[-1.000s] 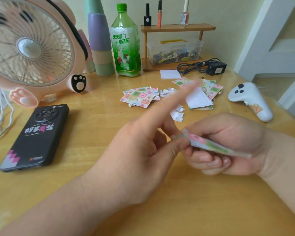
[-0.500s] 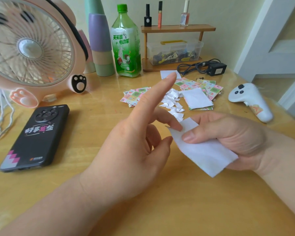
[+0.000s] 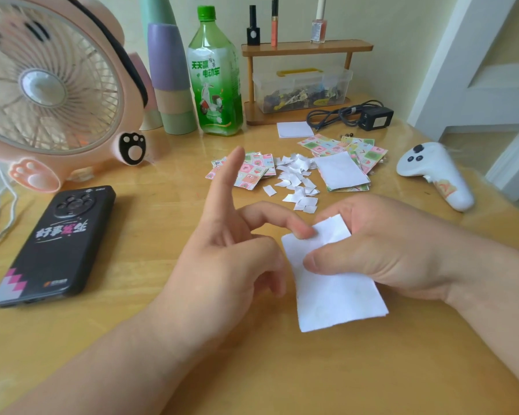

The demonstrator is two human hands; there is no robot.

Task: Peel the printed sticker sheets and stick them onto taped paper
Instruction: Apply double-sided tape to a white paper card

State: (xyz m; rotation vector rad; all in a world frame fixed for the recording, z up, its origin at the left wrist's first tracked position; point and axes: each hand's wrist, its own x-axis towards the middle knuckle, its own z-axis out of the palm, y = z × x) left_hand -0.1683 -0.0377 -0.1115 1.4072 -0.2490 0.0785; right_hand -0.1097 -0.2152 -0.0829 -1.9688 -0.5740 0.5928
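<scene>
Head: right hand (image 3: 387,250) apparently around sheet (image 3: 336,301)

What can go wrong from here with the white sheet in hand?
1. The left hand touches only the top corner of the sheet, which looks creased there; it may tear or fold instead of peeling cleanly.
2. The right hand pinches the sheet in mid-air with the thumb across it; a hard pull may crumple it.
3. Loose scraps lie near the fan; airflow, if any, could scatter them.
</scene>
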